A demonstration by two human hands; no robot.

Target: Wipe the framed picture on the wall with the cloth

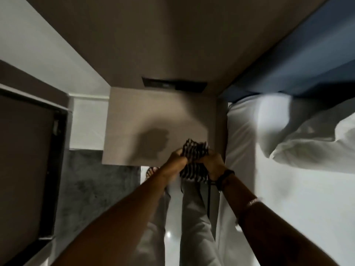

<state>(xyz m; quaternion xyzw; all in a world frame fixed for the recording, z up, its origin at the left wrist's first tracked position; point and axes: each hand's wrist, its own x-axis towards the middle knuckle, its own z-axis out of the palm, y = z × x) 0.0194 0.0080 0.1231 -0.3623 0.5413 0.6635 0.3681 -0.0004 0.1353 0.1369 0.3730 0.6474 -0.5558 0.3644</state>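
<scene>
Both hands, left hand (pixel 175 160) and right hand (pixel 212 163), bunch the striped cloth (pixel 195 154) over the bedside table's edge (pixel 123 162).

Bare bedside table top (pixel 134 116) ahead, hemmed by bed (pixel 288 189) right, wall panel (pixel 172 45) behind.

The cloth (pixel 194 156) bunched in my hands is soft woven fabric, dark-and-white striped, crumpled and matt. The desk (pixel 138 116) beyond it looks like smooth matt laminate in a pale brown. At three o'clock the bed (pixel 288 189) is covered in plain white cotton-like sheeting, lightly creased. At six o'clock the floor (pixel 171 223) shows glossy tile with a bright glint. On my right wrist sits a dark matt band (pixel 224 177).
</scene>
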